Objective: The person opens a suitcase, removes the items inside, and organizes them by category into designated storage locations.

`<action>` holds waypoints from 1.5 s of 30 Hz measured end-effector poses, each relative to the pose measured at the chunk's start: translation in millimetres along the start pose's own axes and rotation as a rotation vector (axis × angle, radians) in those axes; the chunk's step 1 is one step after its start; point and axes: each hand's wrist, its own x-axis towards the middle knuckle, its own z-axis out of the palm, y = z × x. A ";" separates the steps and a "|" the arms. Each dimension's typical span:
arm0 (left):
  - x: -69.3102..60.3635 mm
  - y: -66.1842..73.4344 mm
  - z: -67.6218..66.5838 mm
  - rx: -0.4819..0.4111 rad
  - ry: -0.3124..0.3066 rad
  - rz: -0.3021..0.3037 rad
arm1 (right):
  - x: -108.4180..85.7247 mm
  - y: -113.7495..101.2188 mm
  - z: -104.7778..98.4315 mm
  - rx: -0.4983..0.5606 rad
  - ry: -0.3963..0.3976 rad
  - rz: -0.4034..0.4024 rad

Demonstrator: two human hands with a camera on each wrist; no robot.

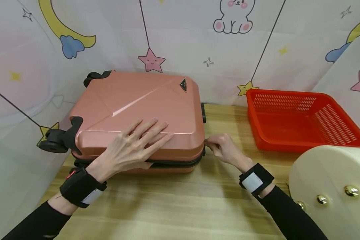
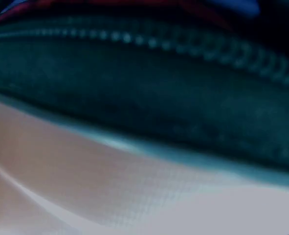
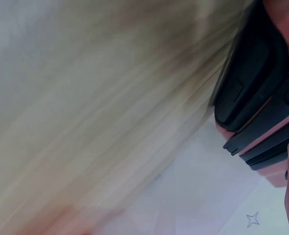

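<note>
We see a pink suitcase [image 1: 144, 110] lying flat on the left half of a wooden table [image 1: 168, 206], its shiny shell facing us and a small dark badge [image 1: 183, 85] near its far right corner. Our left hand [image 1: 135, 146] rests on the near edge of the lid, fingers straight and a little spread, with the thumb down by the black seam. Our right hand [image 1: 225, 148] is well apart from it, at the near right corner, where thumb and forefinger pinch at the zip [image 1: 174, 164]; we cannot tell which part lies between the fingertips, as they hide it. From the left wrist we look closely at a row of zip teeth on a dark band, with red and blue material [image 2: 237, 6] just past it. The right side of the case carries a black handle [image 1: 203, 112], and a black wheel [image 1: 57, 141] juts out at its near left corner. To the right of the case, toward the far side of the table, sits a red basket [image 1: 276, 145] with slotted walls; nearer us on the right stands a cream object [image 1: 321, 170] with gold knobs [image 1: 352, 191]. Along the far side hangs a pale backdrop [image 1: 186, 40] printed with stars and a moon
</note>
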 end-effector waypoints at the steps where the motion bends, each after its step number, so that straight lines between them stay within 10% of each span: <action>1: 0.2 0.7 -0.1 -0.002 -0.001 -0.006 | -3.4 -4.4 -1.1 -0.004 -0.007 -0.006; 11: -3.3 12.6 -10.3 -0.036 -0.123 -0.118 | -29.3 -43.7 0.1 -0.019 -0.010 -0.067; 19: -13.9 89.7 -25.2 -0.207 -0.069 -0.308 | -25.9 -56.2 1.6 -0.008 -0.073 0.009; 23: -20.2 122.7 -13.8 -0.258 0.016 -0.424 | -22.6 -58.0 0.3 -0.029 -0.082 0.015; 27: -22.9 138.7 -5.0 -0.292 -0.025 -0.501 | -24.1 -57.4 -0.8 -0.004 -0.094 0.009; 35: -5.2 139.8 7.3 -0.349 -0.089 -0.497 | -30.4 -54.0 0.0 0.040 -0.076 -0.027; 45: -0.3 118.3 34.6 -0.419 0.104 -0.358 | -30.0 -49.4 4.8 0.010 -0.043 -0.108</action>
